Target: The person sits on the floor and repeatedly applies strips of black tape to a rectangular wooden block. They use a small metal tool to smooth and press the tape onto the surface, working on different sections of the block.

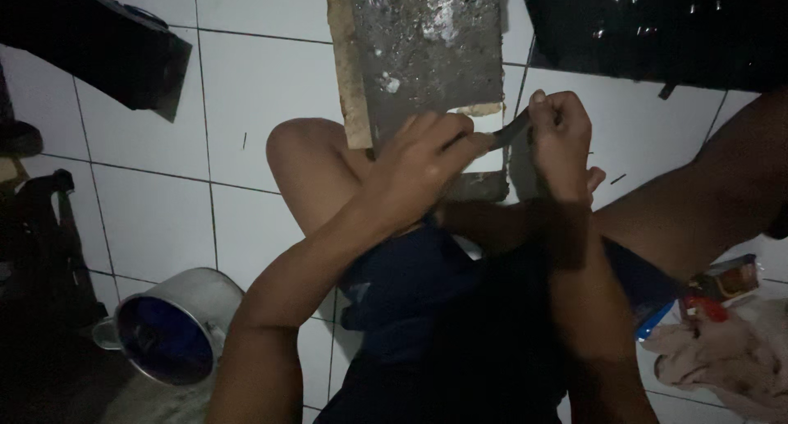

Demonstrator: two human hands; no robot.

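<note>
Blade-like dark strip (510, 131) spans both fists just above the grey, wet-looking slab (427, 55), pinched flat at each end so it stays steady: left hand (423, 157) closed on one end, right hand (561, 137) clenched on the other. Metal pot (176, 325) sits aside on the tiled floor (246, 87).

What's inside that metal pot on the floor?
The metal pot lies tipped toward the camera on the white tiled floor. Its inside looks dark blue and shadowy. No contents show, but the dim light hides the bottom, so I cannot tell whether it is empty.
</note>
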